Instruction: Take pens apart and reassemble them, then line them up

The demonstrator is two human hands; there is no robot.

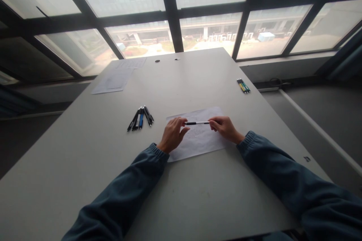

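Over the paper (198, 147), right hand (223, 127) pinches pen (199, 123); whether left hand (173, 133) grips, we cannot tell. We judge pen light, stiff, best held mid-barrel.

We log the paper sheet (198, 145) as white with faint grey line marks. Over the sheet, we note the held pen (201, 122): white barrel, black grip section. Left of the sheet, we record the pen cluster (138, 119) as mostly black, with one blue pen (141, 119) among them. Beyond the sheet to its right, we see the pen group (243, 86) in green and yellow with dark parts. Beneath the sheet, the table (186, 199) is plain pale grey. Nearer than the sheet, we find the left sleeve (121, 194) and right sleeve (277, 179) plain dark blue
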